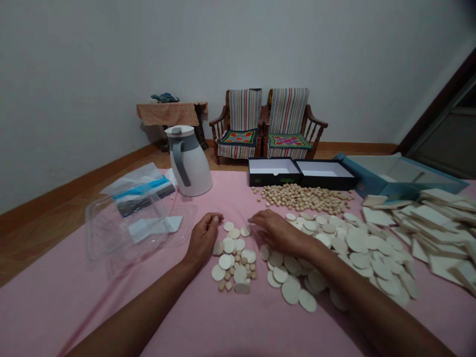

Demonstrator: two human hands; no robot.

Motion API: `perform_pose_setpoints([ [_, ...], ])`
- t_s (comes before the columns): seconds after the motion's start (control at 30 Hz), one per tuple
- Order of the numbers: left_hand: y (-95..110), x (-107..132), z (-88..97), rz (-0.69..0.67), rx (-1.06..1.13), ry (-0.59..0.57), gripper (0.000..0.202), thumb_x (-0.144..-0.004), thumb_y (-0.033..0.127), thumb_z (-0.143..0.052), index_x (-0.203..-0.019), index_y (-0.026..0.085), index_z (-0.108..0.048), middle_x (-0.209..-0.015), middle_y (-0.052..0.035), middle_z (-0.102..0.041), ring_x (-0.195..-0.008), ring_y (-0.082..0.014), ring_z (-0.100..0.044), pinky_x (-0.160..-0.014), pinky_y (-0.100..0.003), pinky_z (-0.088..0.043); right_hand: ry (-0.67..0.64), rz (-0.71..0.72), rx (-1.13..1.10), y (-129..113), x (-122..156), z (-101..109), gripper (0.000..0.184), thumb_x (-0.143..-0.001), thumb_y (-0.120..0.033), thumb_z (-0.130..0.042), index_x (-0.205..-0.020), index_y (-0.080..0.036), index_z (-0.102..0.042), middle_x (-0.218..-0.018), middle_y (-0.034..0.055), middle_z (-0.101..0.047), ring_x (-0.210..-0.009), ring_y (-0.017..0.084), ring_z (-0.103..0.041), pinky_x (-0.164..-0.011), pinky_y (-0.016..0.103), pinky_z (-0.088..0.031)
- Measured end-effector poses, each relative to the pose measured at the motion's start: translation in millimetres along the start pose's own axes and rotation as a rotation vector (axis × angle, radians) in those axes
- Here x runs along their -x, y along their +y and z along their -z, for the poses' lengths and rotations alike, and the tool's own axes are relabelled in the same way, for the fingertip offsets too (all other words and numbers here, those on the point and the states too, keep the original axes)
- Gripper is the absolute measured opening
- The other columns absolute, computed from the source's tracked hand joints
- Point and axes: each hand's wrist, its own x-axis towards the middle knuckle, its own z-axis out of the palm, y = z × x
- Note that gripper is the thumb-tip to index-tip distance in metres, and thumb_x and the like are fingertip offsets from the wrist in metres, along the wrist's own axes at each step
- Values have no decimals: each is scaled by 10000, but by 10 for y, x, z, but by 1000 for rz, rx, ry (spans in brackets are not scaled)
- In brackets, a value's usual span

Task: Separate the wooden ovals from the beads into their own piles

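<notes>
My left hand (pixel 204 237) rests on its side on the pink cloth, slightly cupped along the left edge of a small group of round wooden discs (pixel 229 245) and little wooden cubes (pixel 228 286). Nothing shows in its fingers. My right hand (pixel 277 232) is on the other side of that group, palm down, with its fingers stretched to the left and nothing visible in them. Under and beside my right forearm spreads a large pile of pale discs (pixel 359 241); the arm hides part of it.
Behind lie a heap of wooden cubes (pixel 305 198), two black box halves (pixel 275 178) and a blue box (pixel 403 187). Square wooden pieces (pixel 439 223) are stacked right. At left stand a white jug (pixel 195 171), clear plastic containers (pixel 94 233) and a blue-black carton (pixel 143 198).
</notes>
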Motion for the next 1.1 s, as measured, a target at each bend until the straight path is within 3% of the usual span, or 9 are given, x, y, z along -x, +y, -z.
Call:
perform_pose_setpoints([
  [0.1,-9,19,-14,-1,-36,-27,281,-812,399,-570,-939,165,-660,-888,-57,-695,-817,-195,-642,-714,-290,-486,-74,43,76,-86,-114,-256,422,-824,-49,-472,-1214,-177,-568,-1253,117,-579,-1110,222,-508,-884,336,-386],
  [0.23,-5,54,-40,-45,-78,-77,265,-784,356,-617,-963,167,-668,-925,-72,-691,-798,-188,-637,-695,-286,-499,-97,-11,158,-126,-149,-349,217,-854,-116,-494,-1019,-164,-627,-1053,110,-617,-965,211,-529,-805,317,-370],
  [0.4,112,104,-28,-215,-265,-143,240,-774,277,-603,-984,178,-664,-950,-74,-649,-864,-198,-608,-773,-325,-494,-31,-69,137,-154,-22,-72,169,-805,-153,-543,-958,-148,-615,-961,97,-588,-913,206,-513,-795,314,-358],
  [0.6,267,124,-28,-316,-543,-268,349,-757,292,-613,-1072,146,-649,-858,-74,-592,-817,-214,-548,-735,-338,-454,8,-56,32,-60,461,389,286,-754,-130,-554,-1034,-166,-603,-1012,96,-577,-963,220,-508,-848,348,-388],
  [0.67,298,104,-45,-293,-606,-299,336,-761,300,-607,-1055,145,-653,-815,-62,-572,-779,-210,-535,-700,-323,-434,76,-43,3,32,613,398,323,-780,-158,-546,-1099,-187,-585,-1067,93,-573,-1003,223,-509,-878,366,-394],
  [0.87,410,-7,-97,-245,-775,-429,177,-722,257,-609,-864,165,-663,-785,-46,-559,-740,-192,-538,-637,-277,-381,513,-185,22,362,798,121,218,-856,-196,-470,-1036,-171,-590,-1012,103,-592,-988,235,-531,-865,388,-423],
  [1.1,494,-118,-198,-213,-945,-487,124,-645,191,-624,-768,184,-640,-774,-48,-581,-702,-194,-562,-602,-270,-377,557,-218,63,507,845,3,209,-854,-157,-439,-987,-178,-598,-957,95,-599,-960,241,-534,-843,388,-428],
])
